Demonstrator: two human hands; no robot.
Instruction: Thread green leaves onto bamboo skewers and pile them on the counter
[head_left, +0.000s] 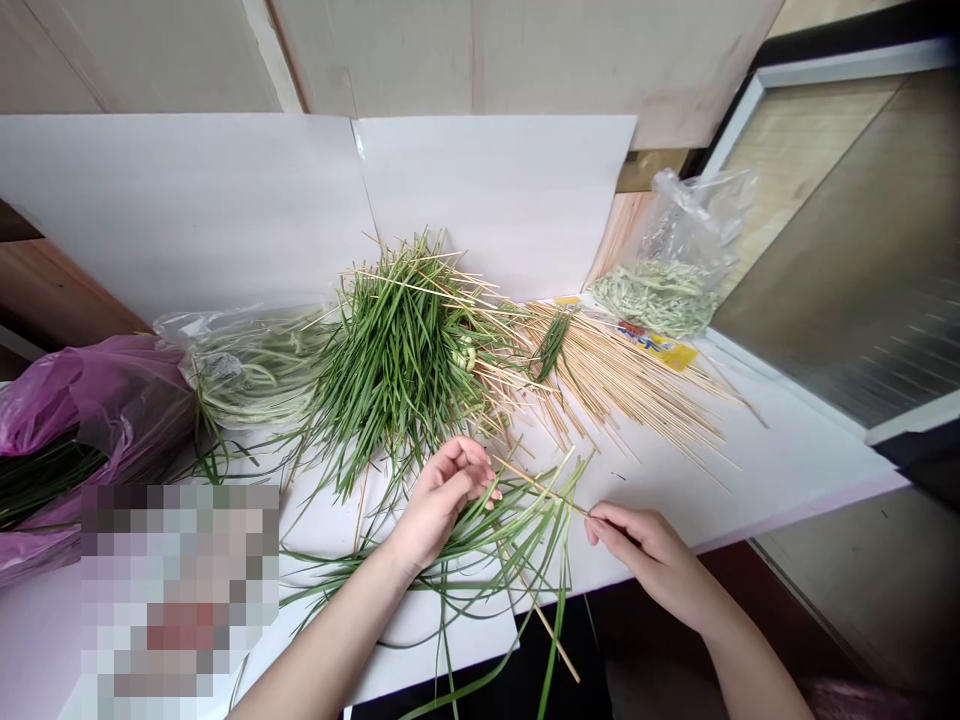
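Note:
My right hand (637, 545) pinches one end of a thin bamboo skewer (544, 490), which slants up and left toward my other hand. At the skewer's far tip, my left hand (450, 490) is curled with its fingertips close together; what lies in them, if anything, I cannot make out. Long, flat green leaves like garlic chives (480, 540) spread under and between both hands, some hanging over the table's front edge. Another skewer (551, 630) lies among them and juts past that edge. Behind my left hand rises a big heap of leaf bundles on sticks (405, 350).
Many bare skewers (630, 380) fan out at the right, a small green bundle (553, 345) on them. A clear bag of pale green pieces (660, 290) stands behind. Leftward are a clear bag of stems (255, 365) and a purple bag (112, 390). White boards (487, 200) back the table.

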